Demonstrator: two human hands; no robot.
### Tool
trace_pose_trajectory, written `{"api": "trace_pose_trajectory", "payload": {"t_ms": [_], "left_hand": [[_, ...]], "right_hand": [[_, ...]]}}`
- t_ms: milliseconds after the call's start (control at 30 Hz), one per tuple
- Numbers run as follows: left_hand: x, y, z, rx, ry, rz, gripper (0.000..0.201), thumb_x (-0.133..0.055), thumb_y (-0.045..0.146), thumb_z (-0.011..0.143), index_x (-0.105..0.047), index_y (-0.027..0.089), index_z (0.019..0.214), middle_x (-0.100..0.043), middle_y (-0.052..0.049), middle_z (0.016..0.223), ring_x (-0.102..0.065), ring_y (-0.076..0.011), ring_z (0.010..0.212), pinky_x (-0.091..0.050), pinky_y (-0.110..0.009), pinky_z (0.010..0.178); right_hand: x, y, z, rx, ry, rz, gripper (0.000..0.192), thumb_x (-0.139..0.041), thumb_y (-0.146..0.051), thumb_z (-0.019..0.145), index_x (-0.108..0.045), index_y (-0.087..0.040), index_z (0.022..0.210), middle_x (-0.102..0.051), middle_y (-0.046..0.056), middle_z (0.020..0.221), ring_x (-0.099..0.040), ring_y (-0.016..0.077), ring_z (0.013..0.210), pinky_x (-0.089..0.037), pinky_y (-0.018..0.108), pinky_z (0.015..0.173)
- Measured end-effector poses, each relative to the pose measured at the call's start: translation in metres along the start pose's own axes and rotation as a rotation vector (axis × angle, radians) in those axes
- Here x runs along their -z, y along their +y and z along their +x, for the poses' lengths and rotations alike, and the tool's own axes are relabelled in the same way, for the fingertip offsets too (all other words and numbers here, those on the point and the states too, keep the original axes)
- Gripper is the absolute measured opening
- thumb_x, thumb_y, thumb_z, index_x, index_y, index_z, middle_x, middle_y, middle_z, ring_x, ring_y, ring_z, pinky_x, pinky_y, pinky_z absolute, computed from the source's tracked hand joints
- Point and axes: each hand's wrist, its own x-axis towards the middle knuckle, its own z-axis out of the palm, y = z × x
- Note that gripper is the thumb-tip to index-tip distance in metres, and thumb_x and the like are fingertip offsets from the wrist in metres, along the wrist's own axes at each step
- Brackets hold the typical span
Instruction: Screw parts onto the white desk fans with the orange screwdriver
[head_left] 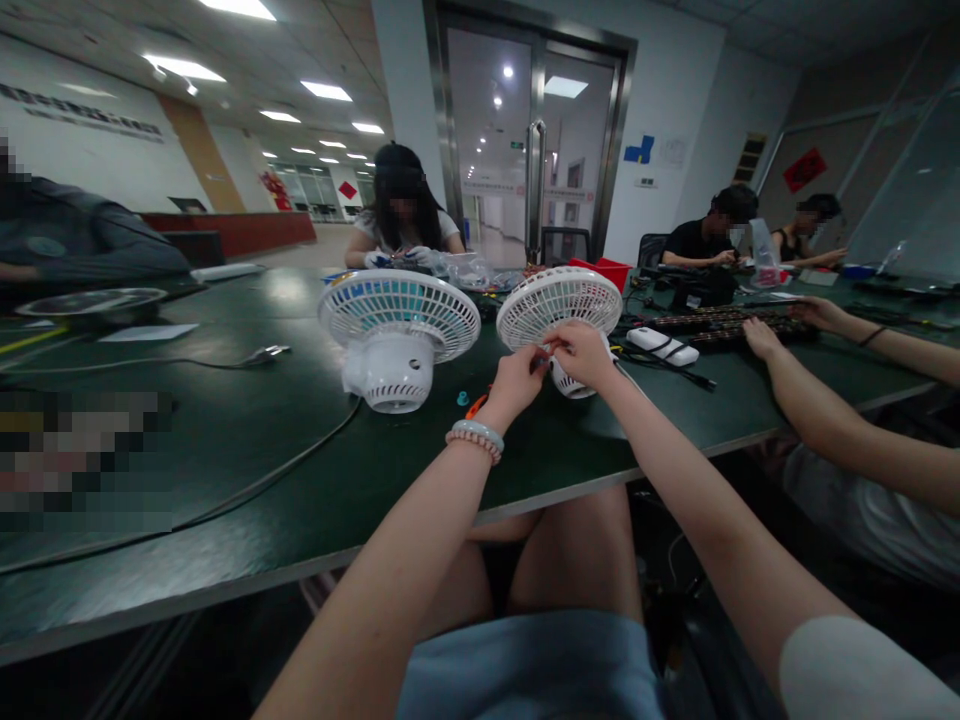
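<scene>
Two small white fans lie grille-up on the dark green table (pixel 247 440). My right hand (pixel 583 352) grips the near rim of the right fan (pixel 559 300) and hides part of its base. My left hand (pixel 517 382), with a bead bracelet on the wrist, pinches at the same rim beside the right hand; whether it holds a small part I cannot tell. The left fan (pixel 397 320) stands alone, about a hand's width left of my hands. A small orange item (pixel 475 405) and a blue bit (pixel 463 398) lie on the table just under my left hand.
A grey cable (pixel 225 362) and a black cable (pixel 300 455) cross the table on the left. A co-worker's arms (pixel 817 400) reach in from the right toward dark strips (pixel 720 322) and a white device (pixel 660 345). Other people sit across the table; a red bin (pixel 604 268) stands behind the fans.
</scene>
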Motion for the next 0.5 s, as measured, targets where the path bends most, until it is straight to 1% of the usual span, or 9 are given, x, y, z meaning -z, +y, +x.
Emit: {"api": "trace_pose_trajectory", "payload": {"t_ms": [200, 367, 433, 500], "left_hand": [[0.0009, 0.0016, -0.0010, -0.003, -0.009, 0.037, 0.018, -0.052, 0.022, 0.078, -0.062, 0.017, 0.093, -0.067, -0.004, 0.084, -0.061, -0.0154, 0.074, -0.045, -0.026, 0.072], [0.0005, 0.0045, -0.0011, 0.033, -0.006, 0.091, 0.021, -0.049, 0.026, 0.083, -0.061, 0.016, 0.096, -0.068, -0.008, 0.089, -0.063, -0.0179, 0.082, -0.045, -0.028, 0.076], [0.0003, 0.0052, -0.0006, 0.046, -0.001, 0.094, 0.021, -0.048, 0.028, 0.084, -0.061, 0.015, 0.093, -0.068, -0.010, 0.089, -0.063, -0.0185, 0.083, -0.045, -0.028, 0.077], [0.0001, 0.0053, -0.0001, 0.079, -0.013, 0.086, 0.024, -0.046, 0.032, 0.085, -0.061, 0.014, 0.088, -0.068, -0.010, 0.083, -0.064, -0.0181, 0.077, -0.046, -0.027, 0.074]], "right_hand": [[0.0029, -0.0029, -0.0002, -0.017, -0.011, -0.029, 0.025, -0.046, -0.012, 0.070, -0.066, -0.017, 0.083, -0.062, 0.004, 0.075, -0.054, 0.0178, 0.077, -0.038, 0.029, 0.073], [0.0038, -0.0053, 0.0001, -0.040, -0.047, -0.048, 0.025, -0.045, -0.013, 0.072, -0.066, -0.017, 0.085, -0.063, 0.004, 0.076, -0.055, 0.0180, 0.079, -0.038, 0.030, 0.077], [0.0031, -0.0047, 0.0003, -0.035, -0.049, -0.050, 0.025, -0.045, -0.012, 0.072, -0.066, -0.017, 0.084, -0.063, 0.004, 0.076, -0.055, 0.0179, 0.080, -0.038, 0.030, 0.078], [0.0022, -0.0034, 0.0005, -0.028, -0.049, -0.050, 0.025, -0.045, -0.012, 0.071, -0.066, -0.016, 0.083, -0.063, 0.004, 0.075, -0.055, 0.0177, 0.079, -0.038, 0.030, 0.077]]}}
